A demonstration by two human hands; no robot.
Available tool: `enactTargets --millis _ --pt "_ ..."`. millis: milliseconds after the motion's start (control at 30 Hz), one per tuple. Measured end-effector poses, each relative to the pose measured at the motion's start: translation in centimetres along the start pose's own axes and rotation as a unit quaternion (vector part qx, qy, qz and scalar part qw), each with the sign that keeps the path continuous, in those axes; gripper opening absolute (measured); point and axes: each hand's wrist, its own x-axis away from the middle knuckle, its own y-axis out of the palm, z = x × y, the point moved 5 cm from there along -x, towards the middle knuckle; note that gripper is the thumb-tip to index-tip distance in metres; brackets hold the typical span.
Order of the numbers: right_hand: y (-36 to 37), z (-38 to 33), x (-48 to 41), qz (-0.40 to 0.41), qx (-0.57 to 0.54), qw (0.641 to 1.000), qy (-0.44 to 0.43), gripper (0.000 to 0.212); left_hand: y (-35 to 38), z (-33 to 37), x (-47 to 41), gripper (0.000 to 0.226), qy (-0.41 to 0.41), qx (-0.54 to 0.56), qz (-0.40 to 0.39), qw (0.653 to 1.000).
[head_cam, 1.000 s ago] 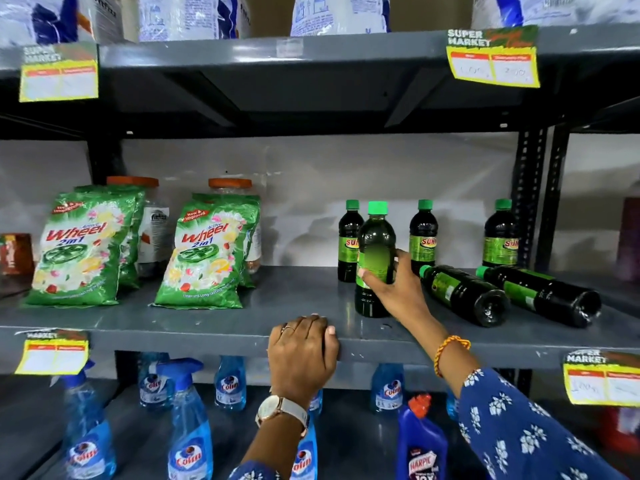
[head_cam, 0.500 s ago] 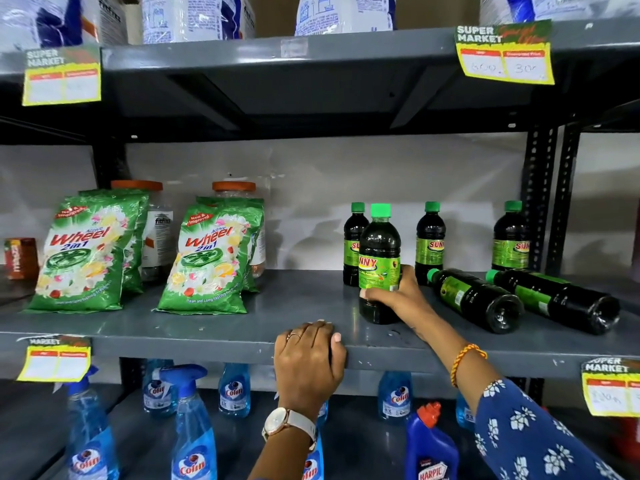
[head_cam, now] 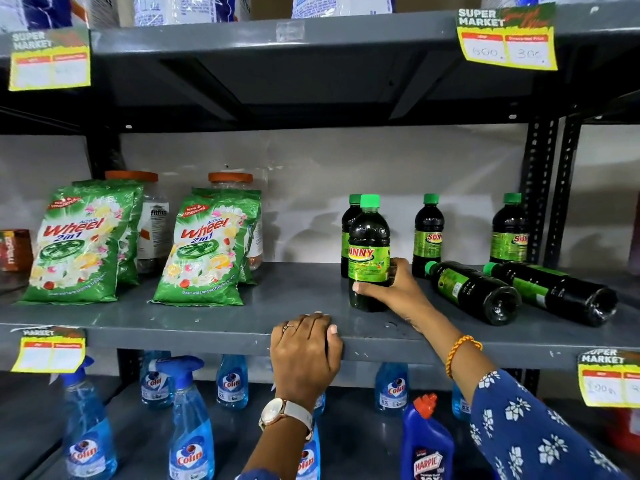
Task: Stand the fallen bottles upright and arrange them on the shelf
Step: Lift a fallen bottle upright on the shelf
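Note:
My right hand [head_cam: 394, 289] is wrapped around the lower half of a dark bottle with a green cap and green label [head_cam: 368, 237], which stands upright on the grey middle shelf [head_cam: 242, 327]. Directly behind it another upright bottle [head_cam: 346, 220] is mostly hidden. Two more stand at the back, one [head_cam: 428, 233] to the right and one [head_cam: 509, 230] by the post. Two bottles lie on their sides, caps toward the back left: the nearer fallen bottle [head_cam: 474, 292] and the far-right fallen bottle [head_cam: 554, 292]. My left hand [head_cam: 304, 351] grips the shelf's front edge.
Green Wheel detergent packs [head_cam: 204, 247] and orange-lidded jars [head_cam: 230, 178] fill the shelf's left half. Blue Colin spray bottles [head_cam: 190, 427] and a Harpic bottle [head_cam: 427, 441] stand on the shelf below. Yellow price tags [head_cam: 507, 39] hang from the shelf edges. A perforated steel post [head_cam: 536, 188] stands at right.
My right hand slid down the upright bottle from its label to its lower half and turned it, so the label now faces front. My left hand stayed on the shelf edge.

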Motion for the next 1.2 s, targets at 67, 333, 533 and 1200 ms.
enactTargets --millis 67,333,533,1200 --pt "-0.2 0.1 -0.1 0.017 0.009 1.000 0.000 0.071 0.1 0.0 0.0 0.036 -0.001 -0.001 -0.005 1.000" --pt "-0.1 0.7 -0.5 -0.003 -0.017 1.000 0.017 0.053 0.1 0.0 0.0 0.048 -0.004 0.001 0.004 1.000" --pt "0.1 0.6 -0.5 -0.009 0.024 1.000 0.003 0.047 -0.1 0.1 -0.1 0.040 0.005 -0.007 0.018 1.000" --pt "-1.5 -1.0 4.1 -0.002 0.070 0.997 -0.018 0.047 -0.8 0.5 0.1 0.035 -0.026 -0.034 -0.045 0.998"
